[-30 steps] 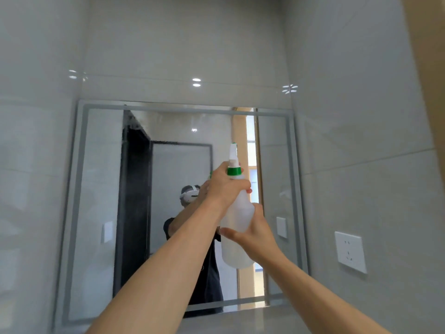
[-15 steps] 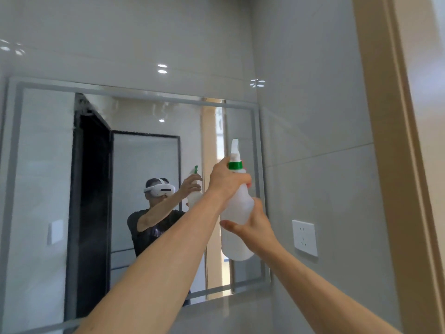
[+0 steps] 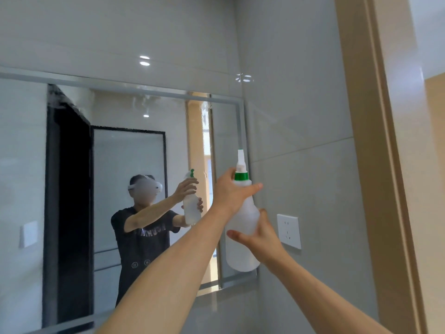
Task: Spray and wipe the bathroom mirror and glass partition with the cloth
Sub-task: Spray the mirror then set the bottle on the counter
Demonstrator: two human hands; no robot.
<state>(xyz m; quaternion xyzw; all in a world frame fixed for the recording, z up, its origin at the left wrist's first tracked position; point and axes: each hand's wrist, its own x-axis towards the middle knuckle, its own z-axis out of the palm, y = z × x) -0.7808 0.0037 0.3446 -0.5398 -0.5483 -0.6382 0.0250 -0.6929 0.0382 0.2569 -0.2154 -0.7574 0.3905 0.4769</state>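
In front of the mirror's right edge I hold the spray bottle (image 3: 243,227) upright, its long axis nearly vertical, with the white nozzle (image 3: 241,158) on top above the green collar (image 3: 241,176). The mirror (image 3: 120,165) lies ahead and mostly to the left of the bottle, so I judge that the next spraying needs the nozzle turned toward that side; which way its tip points now I cannot tell. Fine droplets already sit near the top of the glass.

My left hand (image 3: 232,189) is clamped around the neck just under the collar, fingers wrapped to the right side of the bottle, so it is the hand nearest the trigger. My right hand (image 3: 258,233) is closed on the lower body from the right and behind, supporting the weight.

No cloth is visible in either hand. Right of the bottle, on the grey tiled wall, there is a white socket (image 3: 288,231), and further right a beige door frame (image 3: 375,165). The glass partition appears only as a reflection in the mirror.
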